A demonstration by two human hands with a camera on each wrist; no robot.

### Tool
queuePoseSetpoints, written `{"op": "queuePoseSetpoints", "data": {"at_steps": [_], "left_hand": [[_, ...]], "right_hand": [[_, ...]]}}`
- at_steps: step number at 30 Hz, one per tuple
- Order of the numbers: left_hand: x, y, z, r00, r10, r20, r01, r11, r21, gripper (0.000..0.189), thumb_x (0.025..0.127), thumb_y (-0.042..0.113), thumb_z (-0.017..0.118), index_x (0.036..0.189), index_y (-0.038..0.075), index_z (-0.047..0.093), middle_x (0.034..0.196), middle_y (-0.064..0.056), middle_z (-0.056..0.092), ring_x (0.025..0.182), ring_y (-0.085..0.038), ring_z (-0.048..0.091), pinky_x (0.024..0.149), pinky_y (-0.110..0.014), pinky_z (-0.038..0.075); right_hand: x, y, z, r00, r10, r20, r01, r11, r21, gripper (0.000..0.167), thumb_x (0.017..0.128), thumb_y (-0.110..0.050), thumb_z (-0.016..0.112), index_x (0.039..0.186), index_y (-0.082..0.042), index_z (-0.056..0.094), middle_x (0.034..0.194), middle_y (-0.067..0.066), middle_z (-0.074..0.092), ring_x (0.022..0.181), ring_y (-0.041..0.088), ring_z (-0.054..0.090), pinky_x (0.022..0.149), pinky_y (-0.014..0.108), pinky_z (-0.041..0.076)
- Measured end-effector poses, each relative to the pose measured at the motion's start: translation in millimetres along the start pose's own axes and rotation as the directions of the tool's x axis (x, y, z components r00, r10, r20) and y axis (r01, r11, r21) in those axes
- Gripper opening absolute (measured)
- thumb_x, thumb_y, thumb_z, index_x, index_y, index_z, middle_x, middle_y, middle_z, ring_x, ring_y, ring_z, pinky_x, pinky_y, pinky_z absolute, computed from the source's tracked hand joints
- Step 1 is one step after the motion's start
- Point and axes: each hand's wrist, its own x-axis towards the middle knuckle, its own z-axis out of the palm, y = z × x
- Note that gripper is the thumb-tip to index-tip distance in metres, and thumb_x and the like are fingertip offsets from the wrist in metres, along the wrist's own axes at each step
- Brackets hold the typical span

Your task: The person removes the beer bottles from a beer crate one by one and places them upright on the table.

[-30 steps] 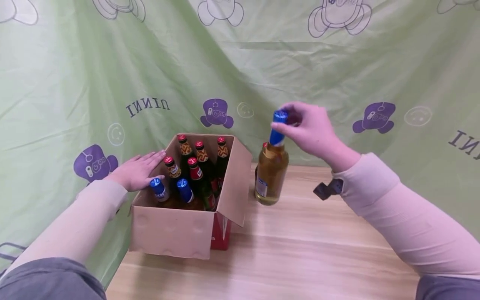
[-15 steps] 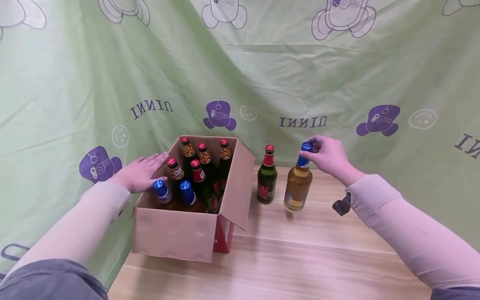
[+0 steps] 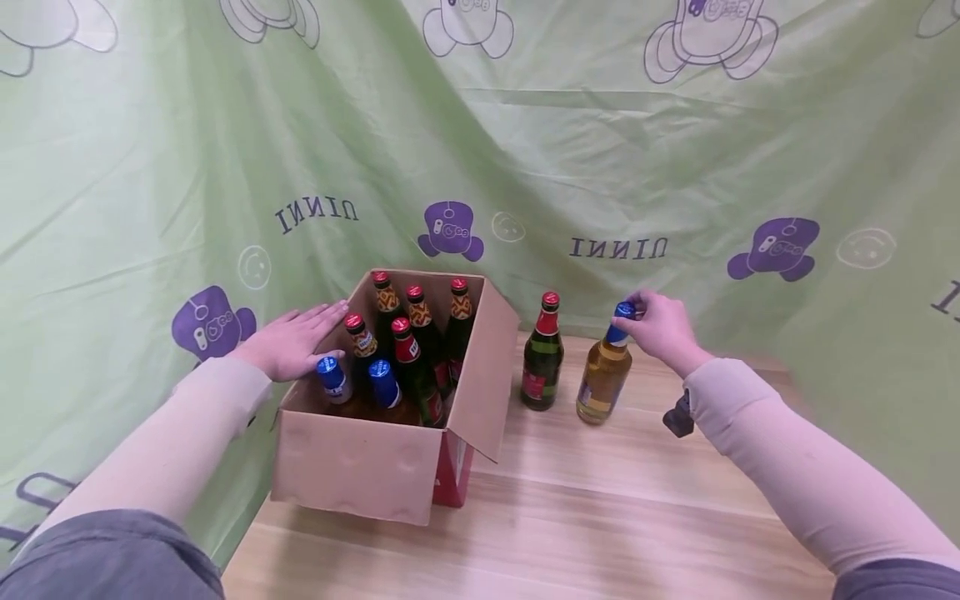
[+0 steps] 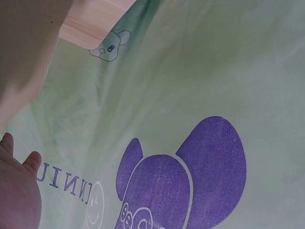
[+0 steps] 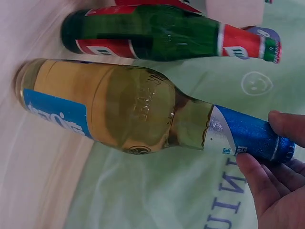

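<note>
The right hand (image 3: 663, 329) pinches one amber bottle (image 3: 603, 375), right of one green bottle (image 3: 542, 367). The straight-fingered left hand (image 3: 292, 340) touches one box (image 3: 356, 467) showing seven bottles (image 3: 415, 362).

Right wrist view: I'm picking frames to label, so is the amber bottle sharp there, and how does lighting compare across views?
Right wrist view: dim, the amber bottle fairly sharp, lettering on its blue label softer; head view: brighter, with soft shadows on the tabletop near the box; left wrist view: dim, the left hand dark at the edge.
</note>
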Motion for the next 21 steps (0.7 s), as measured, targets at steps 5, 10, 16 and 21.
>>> {"op": "queuePoseSetpoints", "data": {"at_steps": [5,10,16,21], "left_hand": [[4.7,2.9,-2.4,1.0,0.015,0.002,-0.015,1.0,-0.001,0.079,0.106,0.048,0.051,0.16,-0.004,0.027,0.165,-0.025,0.027,0.15,-0.048,0.026,0.118,-0.067,0.022],[5.1,4.9,-7.6,1.0,0.007,0.023,-0.007,1.0,0.008,0.077,0.107,0.046,0.049,0.161,-0.004,0.025,0.166,-0.025,0.025,0.15,-0.047,0.026,0.119,-0.066,0.021],[5.7,1.8,-9.6,1.0,0.004,0.016,-0.004,1.0,0.01,0.077,0.107,0.045,0.05,0.161,-0.005,0.026,0.166,-0.025,0.026,0.15,-0.048,0.026,0.119,-0.066,0.022],[1.3,2.1,-6.5,1.0,0.009,0.023,-0.009,1.0,0.006,0.076,0.107,0.043,0.051,0.16,-0.006,0.027,0.165,-0.026,0.027,0.15,-0.048,0.026,0.118,-0.066,0.023]], "right_hand": [[2.6,5.8,6.3,1.0,0.008,-0.017,-0.008,1.0,0.005,0.049,0.099,-0.023,0.071,0.129,0.013,0.057,0.119,0.037,0.064,0.106,0.049,0.065,0.091,0.057,0.055],[8.9,4.4,9.1,1.0,-0.003,-0.028,0.004,1.0,0.003,0.05,0.1,-0.025,0.07,0.132,0.012,0.056,0.121,0.035,0.065,0.107,0.049,0.065,0.092,0.058,0.054],[16.5,2.3,16.6,0.999,0.009,-0.039,-0.006,0.998,0.063,0.052,0.1,-0.022,0.069,0.137,0.011,0.053,0.126,0.034,0.063,0.111,0.048,0.064,0.094,0.056,0.054],[18.1,0.1,25.8,1.0,0.011,-0.015,-0.009,0.996,0.086,0.051,0.1,-0.022,0.069,0.135,0.011,0.053,0.125,0.034,0.063,0.11,0.047,0.065,0.093,0.055,0.056]]}}
